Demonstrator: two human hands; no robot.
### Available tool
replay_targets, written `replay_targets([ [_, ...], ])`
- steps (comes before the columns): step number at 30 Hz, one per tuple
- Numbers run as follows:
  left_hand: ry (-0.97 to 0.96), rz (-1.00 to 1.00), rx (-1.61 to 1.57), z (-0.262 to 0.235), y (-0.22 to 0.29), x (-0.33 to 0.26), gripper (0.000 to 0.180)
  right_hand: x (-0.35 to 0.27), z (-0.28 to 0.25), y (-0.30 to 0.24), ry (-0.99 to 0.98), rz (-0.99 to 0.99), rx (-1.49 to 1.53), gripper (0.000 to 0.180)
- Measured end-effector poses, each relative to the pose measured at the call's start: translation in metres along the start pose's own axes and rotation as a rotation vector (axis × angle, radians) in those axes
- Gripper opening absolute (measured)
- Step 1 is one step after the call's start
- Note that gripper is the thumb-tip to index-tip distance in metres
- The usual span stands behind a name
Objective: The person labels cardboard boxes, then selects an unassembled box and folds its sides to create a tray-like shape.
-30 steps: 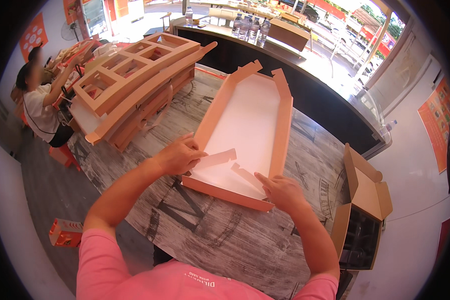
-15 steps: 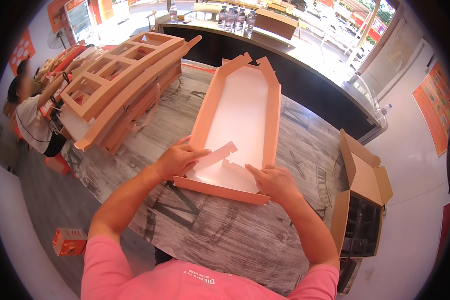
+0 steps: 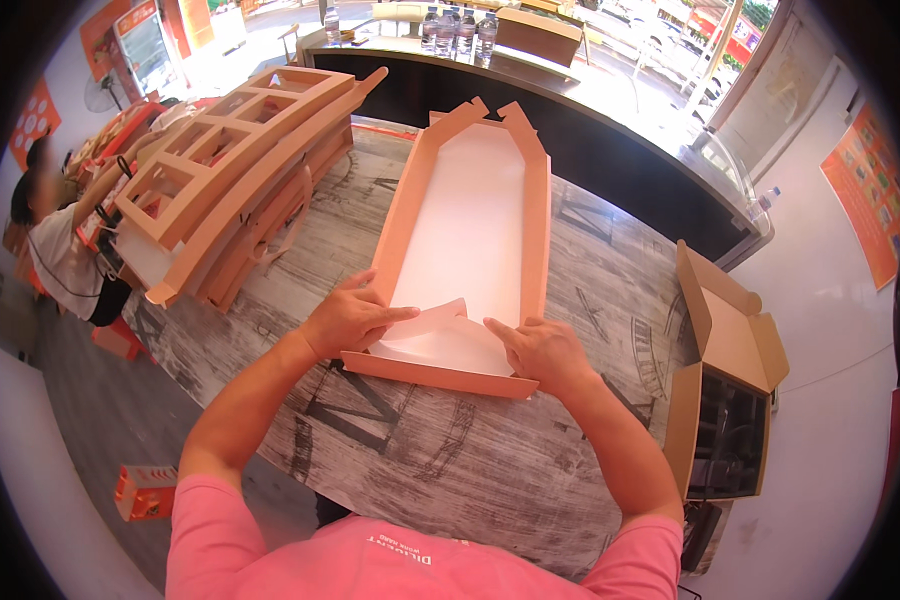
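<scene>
A long, shallow cardboard box (image 3: 460,220) lies on the table, white inside with orange-brown side walls. Its far end has two angled, notched flaps, apart from each other. At the near corners my left hand (image 3: 350,318) holds the left wall, index finger stretched over a white end flap (image 3: 425,322). My right hand (image 3: 547,354) is closed round the right corner, its index finger pressing the other end flap (image 3: 475,333). The two flaps now meet and overlap inside the near end. A low near wall (image 3: 435,376) leans outward. Some fingers are hidden behind the walls.
Stacked cardboard frames with window cutouts (image 3: 210,160) stand on the table's left. An opened brown carton (image 3: 720,400) holding dark items is at right. Water bottles (image 3: 460,35) stand on the far counter. A person (image 3: 65,240) works at far left; a red-and-white box (image 3: 147,492) is on the floor.
The two near end flaps have come together, their gap now covered. My fingers have moved slightly with them. The whole view has shifted a little.
</scene>
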State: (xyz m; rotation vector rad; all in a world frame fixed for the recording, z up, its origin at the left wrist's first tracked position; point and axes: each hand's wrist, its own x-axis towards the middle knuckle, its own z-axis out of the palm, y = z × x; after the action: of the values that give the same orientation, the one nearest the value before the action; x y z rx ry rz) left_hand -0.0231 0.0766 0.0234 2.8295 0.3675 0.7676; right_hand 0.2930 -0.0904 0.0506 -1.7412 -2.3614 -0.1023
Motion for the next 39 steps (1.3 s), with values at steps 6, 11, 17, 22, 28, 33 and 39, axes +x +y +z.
replay_targets([
  [6,-0.148,0.066,0.071,-0.011,-0.001,0.005,0.056,-0.001,-0.005,-0.002,-0.032,0.005,0.000,0.045],
  [11,-0.258,0.123,0.134,-0.021,0.002,0.011,0.058,-0.006,-0.004,0.005,-0.001,-0.016,0.035,0.039],
  [17,-0.307,0.118,0.141,-0.034,-0.006,-0.004,0.051,-0.005,-0.003,0.006,0.141,-0.103,0.169,0.012],
  [22,-0.311,0.132,0.058,-0.040,-0.003,-0.002,0.045,-0.016,-0.007,0.008,0.189,-0.110,0.208,0.007],
  [28,-0.353,0.135,0.008,-0.050,-0.004,-0.024,0.053,-0.022,-0.003,0.017,0.122,-0.114,0.313,0.017],
  [33,-0.308,0.174,-0.011,-0.045,-0.002,-0.032,0.062,-0.036,-0.017,0.019,0.027,-0.191,0.241,0.031],
  [39,-0.190,0.173,-0.088,-0.031,-0.002,-0.046,0.051,-0.047,-0.003,0.024,0.090,-0.202,0.230,0.030],
])
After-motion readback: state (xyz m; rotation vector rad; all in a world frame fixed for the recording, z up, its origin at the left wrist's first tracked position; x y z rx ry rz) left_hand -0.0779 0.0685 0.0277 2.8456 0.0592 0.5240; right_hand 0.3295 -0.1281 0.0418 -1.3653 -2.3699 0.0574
